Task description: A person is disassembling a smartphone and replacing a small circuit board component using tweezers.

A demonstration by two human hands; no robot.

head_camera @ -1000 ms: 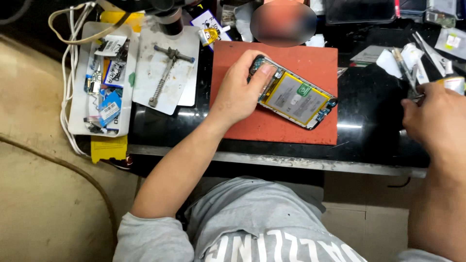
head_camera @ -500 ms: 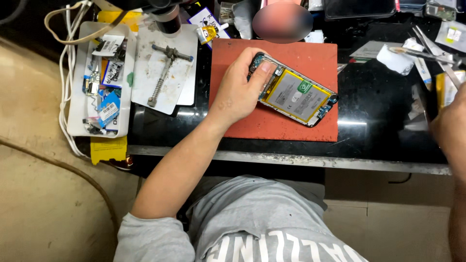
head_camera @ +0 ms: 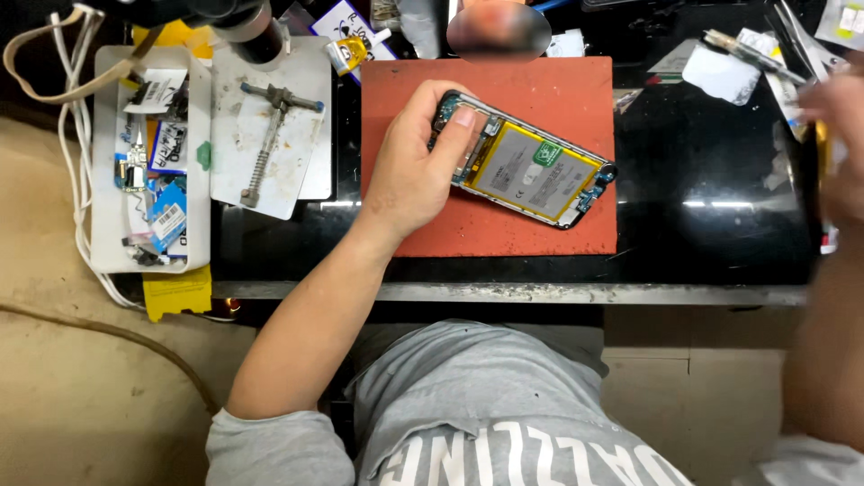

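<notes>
Left hand [head_camera: 409,175] clasps the opened phone [head_camera: 522,166], battery still in; right hand [head_camera: 832,148] blurred, grip unclear

Head view, steeply down, close

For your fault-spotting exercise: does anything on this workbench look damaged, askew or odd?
The phone lies askew on the red mat with its back cover off, yellow battery exposed; the left hand grips its top end.

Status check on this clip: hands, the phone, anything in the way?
Left hand gripping opened phone by its top end, on red mat. Right hand blurred at bench's right edge among tools, grip unclear. Nothing blocking the phone.
</notes>
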